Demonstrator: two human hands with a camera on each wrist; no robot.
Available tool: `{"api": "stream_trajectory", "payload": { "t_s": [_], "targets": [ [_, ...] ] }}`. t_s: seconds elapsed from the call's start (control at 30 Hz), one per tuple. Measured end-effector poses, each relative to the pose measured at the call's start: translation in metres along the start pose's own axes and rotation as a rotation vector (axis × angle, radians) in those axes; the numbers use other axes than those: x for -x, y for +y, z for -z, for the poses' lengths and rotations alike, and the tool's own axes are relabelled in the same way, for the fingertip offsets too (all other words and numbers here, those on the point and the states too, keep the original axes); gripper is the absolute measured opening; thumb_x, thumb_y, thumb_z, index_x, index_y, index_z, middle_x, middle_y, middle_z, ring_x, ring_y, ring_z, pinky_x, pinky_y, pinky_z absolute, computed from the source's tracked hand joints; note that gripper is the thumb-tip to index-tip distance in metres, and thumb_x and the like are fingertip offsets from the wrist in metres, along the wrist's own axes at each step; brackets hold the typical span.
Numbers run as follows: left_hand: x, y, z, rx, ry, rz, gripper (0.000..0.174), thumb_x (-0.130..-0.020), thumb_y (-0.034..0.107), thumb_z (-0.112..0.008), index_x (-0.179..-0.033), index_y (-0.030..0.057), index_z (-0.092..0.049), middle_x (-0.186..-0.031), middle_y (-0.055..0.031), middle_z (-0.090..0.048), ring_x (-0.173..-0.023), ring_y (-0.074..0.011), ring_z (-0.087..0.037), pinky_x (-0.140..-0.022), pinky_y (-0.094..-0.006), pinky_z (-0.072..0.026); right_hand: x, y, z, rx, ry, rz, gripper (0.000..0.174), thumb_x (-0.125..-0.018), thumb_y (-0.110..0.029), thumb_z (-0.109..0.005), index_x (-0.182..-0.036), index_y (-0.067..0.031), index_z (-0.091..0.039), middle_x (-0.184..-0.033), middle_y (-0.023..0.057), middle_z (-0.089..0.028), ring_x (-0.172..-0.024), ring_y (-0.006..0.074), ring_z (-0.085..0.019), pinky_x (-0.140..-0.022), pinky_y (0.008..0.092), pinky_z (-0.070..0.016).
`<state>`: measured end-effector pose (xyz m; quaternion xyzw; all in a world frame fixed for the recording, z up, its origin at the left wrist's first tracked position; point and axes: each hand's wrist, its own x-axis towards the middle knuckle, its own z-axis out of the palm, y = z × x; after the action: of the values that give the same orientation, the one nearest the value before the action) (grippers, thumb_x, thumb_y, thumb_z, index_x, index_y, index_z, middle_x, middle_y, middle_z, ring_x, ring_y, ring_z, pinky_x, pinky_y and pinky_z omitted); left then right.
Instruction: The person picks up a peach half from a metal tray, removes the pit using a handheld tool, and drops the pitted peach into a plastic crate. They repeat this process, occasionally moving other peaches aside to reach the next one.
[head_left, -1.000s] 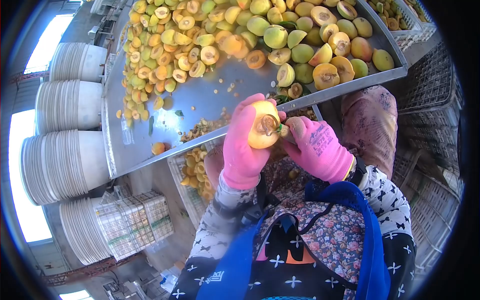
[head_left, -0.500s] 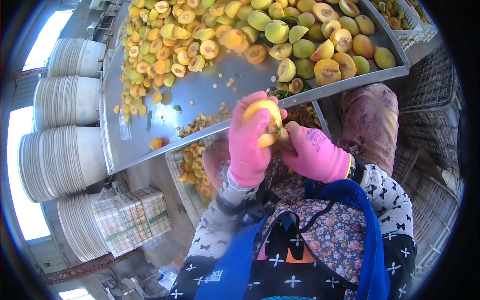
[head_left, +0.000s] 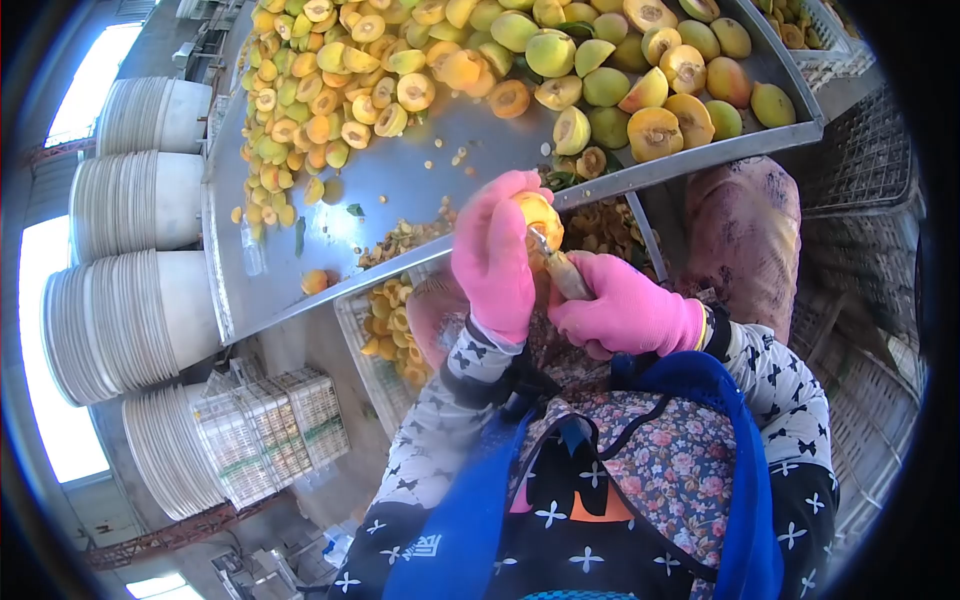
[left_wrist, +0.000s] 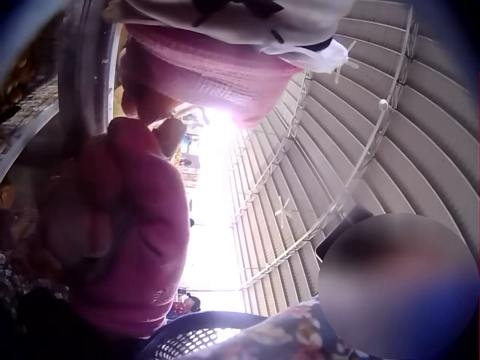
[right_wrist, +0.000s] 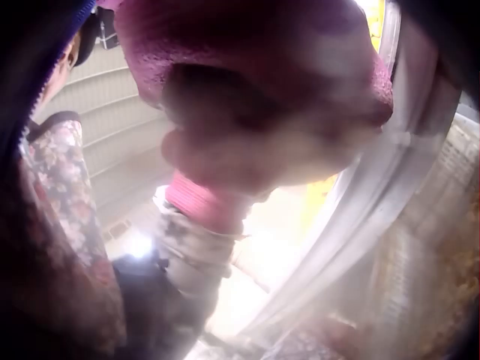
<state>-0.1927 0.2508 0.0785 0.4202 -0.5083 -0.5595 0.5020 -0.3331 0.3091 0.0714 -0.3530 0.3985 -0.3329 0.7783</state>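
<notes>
In the head view my pink-gloved left hand (head_left: 493, 260) holds up a halved yellow peach (head_left: 540, 222), its fingers behind the fruit. My right hand (head_left: 635, 312), in a matching glove, grips the pale handle of a pitting knife (head_left: 571, 277). The knife's metal end (head_left: 540, 240) meets the peach, and its tip is hidden there. In the left wrist view, the left glove (left_wrist: 214, 75) hangs above the right glove (left_wrist: 146, 225). The right wrist view is blurred, with the right glove (right_wrist: 255, 52) filling its top.
A metal tray table (head_left: 400, 190) in front carries many whole and halved peaches (head_left: 330, 100). Below its edge stands a white crate (head_left: 372, 370) of fruit pieces. Crates (head_left: 855, 200) stack at the right; big white tubs (head_left: 140, 310) line the left.
The peach has turned in my left hand, its cut face now angled away. My right hand has shifted slightly down, and more of the knife's handle shows.
</notes>
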Motion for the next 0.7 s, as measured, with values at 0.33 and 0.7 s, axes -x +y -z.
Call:
{"api": "stream_trajectory", "payload": {
  "t_s": [0.33, 0.7],
  "targets": [
    [-0.006, 0.003, 0.008, 0.037, -0.127, 0.112, 0.039, -0.103, 0.033, -0.054, -0.118, -0.0035, -0.059, -0.105, -0.0177, -0.069, -0.083, -0.0243, -0.070, -0.072, -0.0339, -0.0596, 0.004, -0.009, 0.009, -0.169, -0.177, -0.151, 0.015, -0.081, -0.009, -0.064, -0.090, -0.0028, -0.055, -0.066, 0.0039, -0.057, -0.051, 0.0124, -0.056, -0.044, 0.0257, -0.0422],
    [-0.006, 0.009, 0.013, 0.181, -0.237, 0.300, 0.046, -0.104, 0.038, -0.050, -0.118, -0.0047, -0.058, -0.107, -0.0207, -0.069, -0.082, -0.0272, -0.071, -0.066, -0.0352, -0.0602, 0.005, -0.002, 0.008, -0.341, -0.314, -0.154, 0.010, -0.078, -0.008, -0.064, -0.077, -0.0015, -0.056, -0.059, 0.0042, -0.055, -0.043, 0.0136, -0.051, -0.041, 0.0250, -0.0382]
  ]
}}
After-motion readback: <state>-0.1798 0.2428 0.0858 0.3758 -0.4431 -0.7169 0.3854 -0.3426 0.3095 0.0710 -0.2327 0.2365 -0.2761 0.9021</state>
